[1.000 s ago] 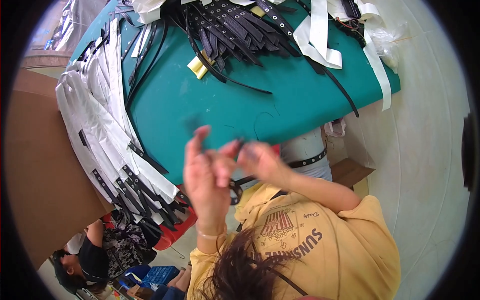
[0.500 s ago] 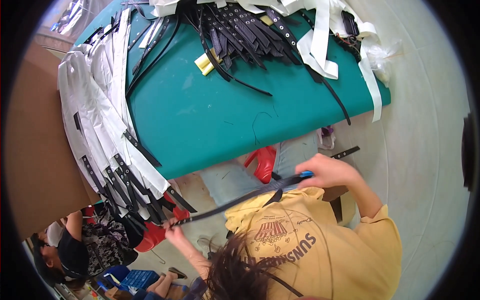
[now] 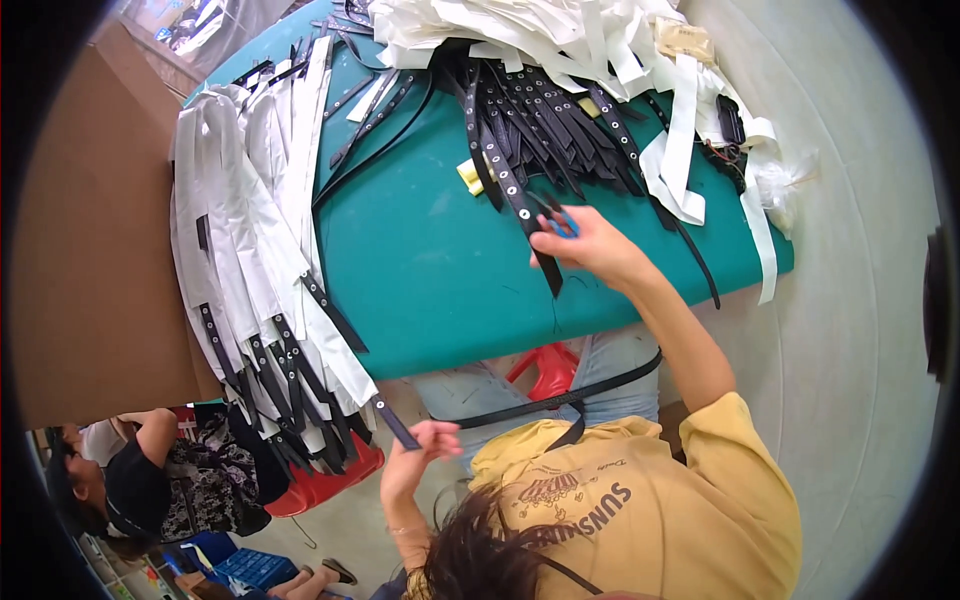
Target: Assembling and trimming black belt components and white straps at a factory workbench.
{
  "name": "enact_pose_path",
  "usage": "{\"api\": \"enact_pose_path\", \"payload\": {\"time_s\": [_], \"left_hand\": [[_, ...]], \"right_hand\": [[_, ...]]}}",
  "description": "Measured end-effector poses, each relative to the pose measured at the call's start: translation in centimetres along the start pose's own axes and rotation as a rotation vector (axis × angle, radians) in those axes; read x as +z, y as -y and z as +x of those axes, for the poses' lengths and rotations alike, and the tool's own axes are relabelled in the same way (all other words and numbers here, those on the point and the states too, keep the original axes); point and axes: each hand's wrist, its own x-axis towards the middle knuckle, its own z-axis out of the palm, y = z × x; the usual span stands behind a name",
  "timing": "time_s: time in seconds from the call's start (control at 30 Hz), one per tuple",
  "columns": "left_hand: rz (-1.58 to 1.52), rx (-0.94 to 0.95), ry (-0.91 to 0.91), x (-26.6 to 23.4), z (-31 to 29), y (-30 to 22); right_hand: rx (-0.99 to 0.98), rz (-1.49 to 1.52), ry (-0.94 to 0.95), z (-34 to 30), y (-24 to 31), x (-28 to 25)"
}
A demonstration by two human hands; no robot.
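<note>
Over the front of the green table, my right hand (image 3: 592, 246) pinches the end of a black strap with metal eyelets (image 3: 513, 193). The same hand also holds small blue-handled snips (image 3: 563, 224), their dark tips pointing toward the pile. The strap runs back into a heap of similar black eyelet straps (image 3: 550, 130). My left hand (image 3: 428, 447) is low on the left, fingers loosely spread, beside a black strap end (image 3: 396, 423) hanging from the white-covered bundle. Another black strap (image 3: 570, 398) lies across my lap, its left end near my left hand.
White strips (image 3: 520, 30) pile up at the table's back. White-covered straps (image 3: 225, 210) drape over the left edge of the table (image 3: 420, 290), beside a cardboard sheet (image 3: 90, 240). A clear plastic bag (image 3: 785, 190) sits at right. Another person (image 3: 150, 480) sits at lower left.
My right hand has moved from my lap up over the table and taken hold of an eyelet strap. My left hand has shifted right and let go of the strap it held.
</note>
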Motion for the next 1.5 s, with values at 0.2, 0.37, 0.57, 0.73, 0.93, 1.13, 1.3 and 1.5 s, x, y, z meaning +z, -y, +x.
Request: {"api": "enact_pose_path", "payload": {"time_s": [0.2,0.37,0.57,0.73,0.93,1.13,1.3,1.5], "left_hand": [[-0.163,0.416,0.269,13.3,11.3,-15.5],[-0.472,0.334,0.280,14.7,14.9,-19.9],[-1.066,0.360,0.419,5.1,19.0,-18.3],[-1.010,0.417,0.150,4.0,16.0,-20.8],[-1.188,0.295,0.588,1.7,13.1,-19.0],[-1.718,0.226,0.366,7.7,6.2,-14.2],[-1.805,0.440,0.173,3.6,5.8,-13.3],[-1.424,0.237,0.217,5.9,5.0,-14.7]], "right_hand": [[-0.038,0.389,-0.018,-7.6,-1.2,3.6],[-0.043,0.340,-0.136,-9.3,-1.8,1.0],[-0.323,-0.557,-0.411,-11.1,-3.1,0.6],[0.008,0.081,-0.256,-11.0,-3.8,-1.3],[-0.076,-0.332,-0.136,-9.1,-3.5,-2.3],[-0.211,-0.014,0.248,-6.4,-1.4,8.3],[0.120,0.065,0.611,-10.8,-1.9,8.3],[-0.016,0.072,-0.037,-14.5,-4.7,0.7]]}}
